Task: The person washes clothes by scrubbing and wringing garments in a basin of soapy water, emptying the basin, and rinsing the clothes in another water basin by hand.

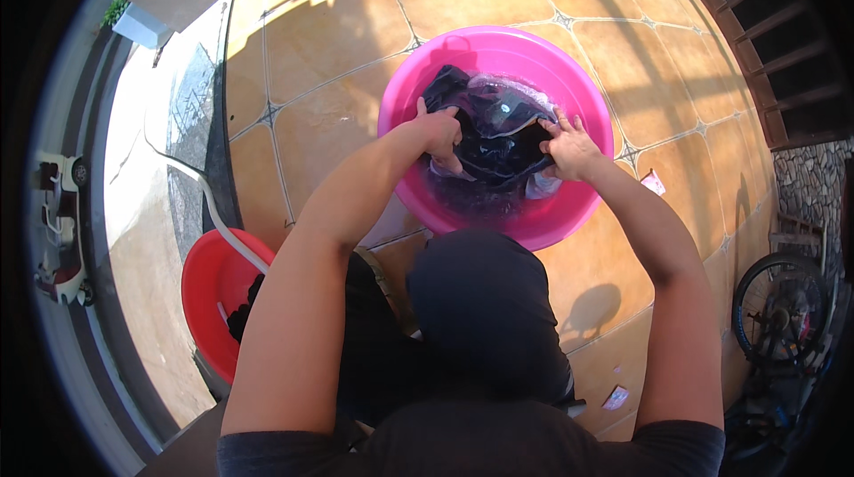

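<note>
A round pink plastic basin (pixel 587 103) in front of me holds water and a dark wet garment (pixel 497 146) that lies partly under the surface. At the garment's left side, my left hand (pixel 442 135) has its fingers curled onto the cloth. My right hand (pixel 570 146) grips the opposite edge, with some fingers spread out over it. Between my hands the dark fabric is stretched, and a trapped bulge of fabric with suds (pixel 507 86) rises behind it. A pale piece of cloth (pixel 542 186) shows below my right hand.
A red basin (pixel 200 277) with dark cloth stands at my left, a pale hose (pixel 217 213) running into it. Torn packets (pixel 654 182) lie on the tiled floor (pixel 340 96). A bicycle (pixel 779 310) stands at far right, below a brown metal gate (pixel 754 70).
</note>
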`<state>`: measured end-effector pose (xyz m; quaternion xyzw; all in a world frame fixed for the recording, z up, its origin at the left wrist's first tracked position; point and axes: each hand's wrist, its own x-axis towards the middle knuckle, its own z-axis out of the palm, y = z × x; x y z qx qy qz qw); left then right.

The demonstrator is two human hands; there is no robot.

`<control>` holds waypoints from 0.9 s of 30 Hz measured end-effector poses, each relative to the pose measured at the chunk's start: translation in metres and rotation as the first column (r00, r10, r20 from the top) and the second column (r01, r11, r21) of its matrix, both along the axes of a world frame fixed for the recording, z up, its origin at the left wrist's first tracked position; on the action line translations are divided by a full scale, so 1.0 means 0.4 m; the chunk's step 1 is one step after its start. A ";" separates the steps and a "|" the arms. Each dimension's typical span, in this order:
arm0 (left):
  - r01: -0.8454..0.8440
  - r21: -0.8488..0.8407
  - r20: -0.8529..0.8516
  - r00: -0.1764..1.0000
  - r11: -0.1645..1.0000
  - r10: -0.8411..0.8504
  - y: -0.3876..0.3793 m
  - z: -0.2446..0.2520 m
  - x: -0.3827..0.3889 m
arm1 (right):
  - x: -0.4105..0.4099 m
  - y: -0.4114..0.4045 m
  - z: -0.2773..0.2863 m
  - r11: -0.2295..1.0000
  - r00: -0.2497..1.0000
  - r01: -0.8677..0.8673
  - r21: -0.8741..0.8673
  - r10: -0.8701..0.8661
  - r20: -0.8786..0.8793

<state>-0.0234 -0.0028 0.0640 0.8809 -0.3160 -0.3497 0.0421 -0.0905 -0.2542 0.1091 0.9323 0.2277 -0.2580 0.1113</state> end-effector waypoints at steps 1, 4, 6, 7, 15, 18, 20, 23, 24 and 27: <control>-0.073 0.007 -0.092 0.993 0.997 0.073 -0.016 -0.072 0.003 | 0.001 0.020 -0.058 0.999 0.997 0.046 -0.007 -0.046 -0.060; -0.209 -0.001 -0.024 0.978 0.978 0.209 -0.057 -0.179 -0.012 | 0.014 0.047 -0.221 0.957 0.964 0.266 0.115 -0.268 0.001; -0.190 0.012 0.023 0.982 0.982 0.189 -0.070 -0.216 -0.010 | 0.034 0.052 -0.290 0.942 0.952 0.302 0.143 -0.305 -0.003; -0.189 0.033 0.092 0.978 0.981 0.185 -0.077 -0.225 -0.003 | 0.043 0.059 -0.315 0.927 0.941 0.330 0.177 -0.338 0.013; -0.169 0.051 0.335 0.931 0.984 0.143 -0.142 -0.397 0.002 | 0.108 -0.006 -0.582 0.967 0.925 0.240 -0.085 -0.255 -0.281; -0.232 0.096 0.233 0.951 0.968 0.205 -0.125 -0.442 0.011 | 0.124 -0.022 -0.626 0.967 0.764 0.099 -0.236 -0.226 -0.604; -0.173 0.133 0.222 0.965 0.976 0.141 -0.096 -0.423 0.004 | 0.090 -0.005 -0.562 0.825 0.745 0.563 0.033 -0.490 -0.453; -0.011 0.137 0.167 0.986 0.990 -0.012 -0.070 -0.225 0.063 | 0.028 0.022 -0.425 0.985 0.805 0.171 -0.024 -0.125 0.579; 0.077 0.118 0.107 0.990 0.990 -0.090 -0.047 -0.136 0.066 | 0.011 0.015 -0.386 0.985 0.789 0.174 -0.015 -0.130 0.600; 0.227 0.278 0.172 0.944 0.934 -0.281 0.037 -0.097 0.069 | 0.004 -0.032 -0.297 0.978 0.971 0.166 0.123 -0.184 0.153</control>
